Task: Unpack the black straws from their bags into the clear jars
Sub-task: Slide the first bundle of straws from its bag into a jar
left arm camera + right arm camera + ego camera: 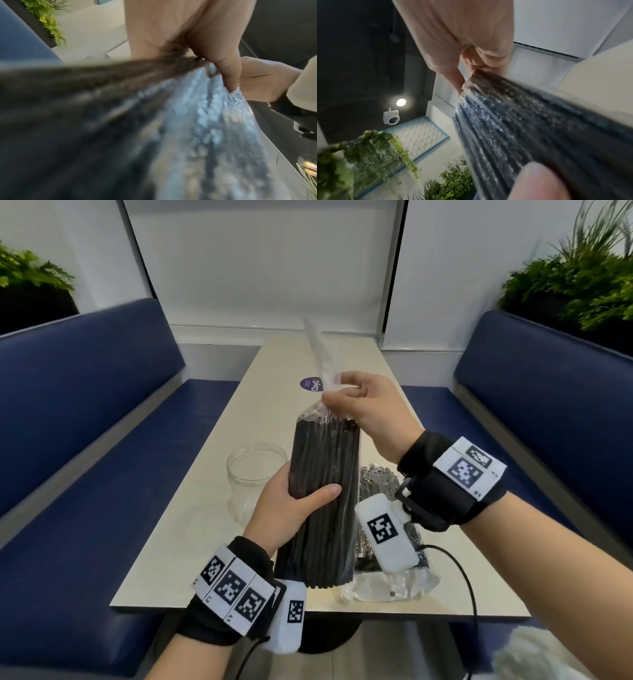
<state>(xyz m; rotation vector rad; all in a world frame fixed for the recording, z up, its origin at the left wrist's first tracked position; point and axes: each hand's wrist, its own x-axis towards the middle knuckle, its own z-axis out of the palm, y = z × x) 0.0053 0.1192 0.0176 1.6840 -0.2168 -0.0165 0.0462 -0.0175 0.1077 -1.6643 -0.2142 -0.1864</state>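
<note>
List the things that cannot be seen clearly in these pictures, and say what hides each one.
- Bag of straws: in both wrist views it is a close blur.
- Whether its top is open: hidden by the right hand in the head view.
- Second bag on the table: mostly behind the right wrist camera.
- Jar: its lower part is behind the left hand.

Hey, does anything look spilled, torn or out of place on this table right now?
Nothing stands out. The left hand grips the upright bag of black straws, the right hand pinches its top, a second bag lies flat, and the clear jar stands upright.
</note>
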